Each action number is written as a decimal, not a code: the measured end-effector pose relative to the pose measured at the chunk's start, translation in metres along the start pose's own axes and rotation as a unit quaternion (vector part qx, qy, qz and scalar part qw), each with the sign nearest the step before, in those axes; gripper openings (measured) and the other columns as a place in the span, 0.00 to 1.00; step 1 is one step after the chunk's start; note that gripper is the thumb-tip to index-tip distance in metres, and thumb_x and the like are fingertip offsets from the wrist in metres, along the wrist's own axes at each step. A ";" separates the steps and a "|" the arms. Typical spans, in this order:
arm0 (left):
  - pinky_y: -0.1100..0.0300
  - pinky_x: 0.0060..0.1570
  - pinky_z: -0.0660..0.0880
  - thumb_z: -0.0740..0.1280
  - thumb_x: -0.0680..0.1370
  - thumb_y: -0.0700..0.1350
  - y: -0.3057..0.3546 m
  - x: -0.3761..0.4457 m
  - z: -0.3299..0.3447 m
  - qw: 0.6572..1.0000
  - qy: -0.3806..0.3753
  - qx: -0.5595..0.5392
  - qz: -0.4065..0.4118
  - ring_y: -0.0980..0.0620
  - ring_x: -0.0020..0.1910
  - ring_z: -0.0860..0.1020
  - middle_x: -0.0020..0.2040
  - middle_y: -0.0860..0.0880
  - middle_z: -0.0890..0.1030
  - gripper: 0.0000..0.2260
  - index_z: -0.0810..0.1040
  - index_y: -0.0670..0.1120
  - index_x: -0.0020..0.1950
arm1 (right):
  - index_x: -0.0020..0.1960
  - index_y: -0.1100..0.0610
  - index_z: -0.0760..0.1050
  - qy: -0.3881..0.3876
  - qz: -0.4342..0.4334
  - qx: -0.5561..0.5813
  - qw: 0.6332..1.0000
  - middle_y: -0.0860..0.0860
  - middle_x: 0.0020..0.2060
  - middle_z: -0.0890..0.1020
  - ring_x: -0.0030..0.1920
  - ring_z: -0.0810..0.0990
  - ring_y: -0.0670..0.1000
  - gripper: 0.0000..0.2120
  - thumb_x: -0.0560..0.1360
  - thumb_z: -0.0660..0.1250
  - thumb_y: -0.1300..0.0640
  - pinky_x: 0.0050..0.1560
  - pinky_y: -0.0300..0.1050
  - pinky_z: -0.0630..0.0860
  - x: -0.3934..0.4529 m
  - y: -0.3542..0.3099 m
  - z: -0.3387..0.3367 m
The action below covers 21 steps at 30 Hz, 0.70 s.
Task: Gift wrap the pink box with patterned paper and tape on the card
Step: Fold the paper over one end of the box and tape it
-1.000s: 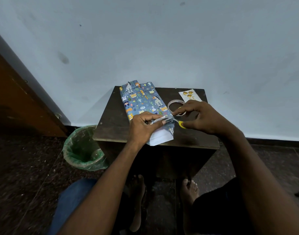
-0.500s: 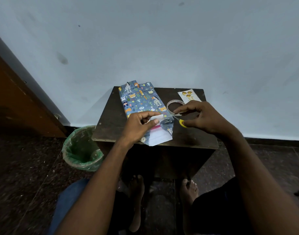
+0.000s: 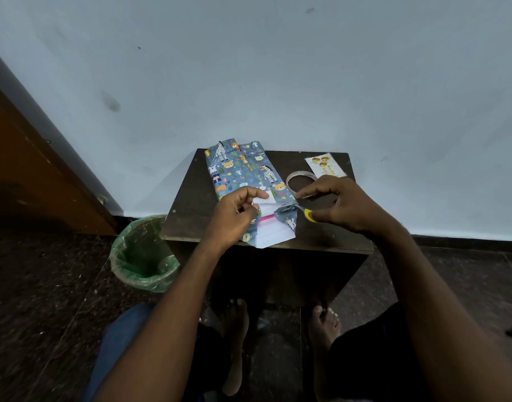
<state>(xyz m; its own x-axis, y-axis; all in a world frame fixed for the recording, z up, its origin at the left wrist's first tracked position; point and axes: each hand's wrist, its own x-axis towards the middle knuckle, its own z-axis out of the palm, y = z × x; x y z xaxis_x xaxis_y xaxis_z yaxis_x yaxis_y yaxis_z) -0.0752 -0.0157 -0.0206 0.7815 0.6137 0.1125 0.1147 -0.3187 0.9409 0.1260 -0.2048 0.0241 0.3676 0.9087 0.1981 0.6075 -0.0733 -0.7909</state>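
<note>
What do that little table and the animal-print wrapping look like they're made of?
The table looks like dark wood or wood laminate with a dull finish: flat board edges and pale specks, and some scuffs. The wrapping paper looks like thin printed paper, white on its underside, holding sharp creases where it is folded.

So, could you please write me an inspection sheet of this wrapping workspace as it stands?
Surface: small dark wooden table against the wall.
Job's things: pink box mostly covered by patterned paper, near end open, pink showing; card at the far right corner, not attached.
Clutter: tape roll beside the card.
Grippers: left hand pinches a paper flap; right hand holds yellow-handled scissors.
Cables: nothing seen.
Surroundings: lined bin on the floor left of the table; pale wall; bare feet below.
</note>
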 end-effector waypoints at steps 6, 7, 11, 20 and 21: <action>0.54 0.59 0.82 0.74 0.74 0.36 0.002 -0.006 0.002 0.998 -0.056 0.023 0.026 0.55 0.56 0.85 0.58 0.55 0.87 0.17 0.87 0.50 0.60 | 0.58 0.46 0.86 0.020 -0.019 -0.036 0.999 0.46 0.52 0.85 0.56 0.82 0.46 0.22 0.68 0.81 0.63 0.59 0.47 0.78 -0.004 -0.002 0.008; 0.53 0.60 0.82 0.78 0.74 0.38 0.001 -0.006 0.006 0.998 -0.043 0.034 0.031 0.55 0.56 0.85 0.58 0.55 0.87 0.16 0.87 0.50 0.60 | 0.58 0.47 0.86 0.024 -0.019 -0.039 0.999 0.46 0.52 0.85 0.56 0.82 0.46 0.22 0.68 0.81 0.63 0.60 0.48 0.78 -0.005 -0.003 0.008; 0.53 0.53 0.83 0.84 0.71 0.50 -0.007 -0.004 0.028 0.993 0.070 0.069 0.064 0.57 0.50 0.85 0.49 0.56 0.88 0.11 0.90 0.50 0.51 | 0.58 0.47 0.86 0.030 -0.028 -0.040 0.998 0.48 0.52 0.84 0.55 0.82 0.46 0.22 0.67 0.81 0.65 0.58 0.43 0.78 -0.006 -0.006 0.008; 0.52 0.46 0.82 0.83 0.73 0.49 -0.015 0.000 0.038 0.988 0.122 0.048 0.078 0.56 0.46 0.86 0.46 0.55 0.88 0.09 0.90 0.48 0.50 | 0.58 0.46 0.86 0.017 -0.021 -0.064 0.998 0.46 0.52 0.84 0.55 0.81 0.45 0.22 0.68 0.81 0.62 0.56 0.42 0.77 -0.005 -0.007 0.007; 0.52 0.47 0.82 0.83 0.73 0.49 -0.016 0.001 0.038 0.989 0.122 0.044 0.077 0.55 0.46 0.86 0.46 0.55 0.88 0.09 0.91 0.48 0.50 | 0.58 0.46 0.86 0.017 -0.022 -0.064 0.998 0.46 0.52 0.84 0.55 0.81 0.46 0.22 0.68 0.81 0.62 0.57 0.44 0.77 -0.005 -0.007 0.007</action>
<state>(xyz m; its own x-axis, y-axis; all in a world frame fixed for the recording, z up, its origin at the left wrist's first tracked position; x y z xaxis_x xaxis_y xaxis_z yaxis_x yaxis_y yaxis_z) -0.0532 -0.0375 -0.0481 0.6246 0.7052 0.3355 0.0678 -0.4770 0.8763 0.1154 -0.2057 0.0244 0.3614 0.8978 0.2517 0.7078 -0.0884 -0.7009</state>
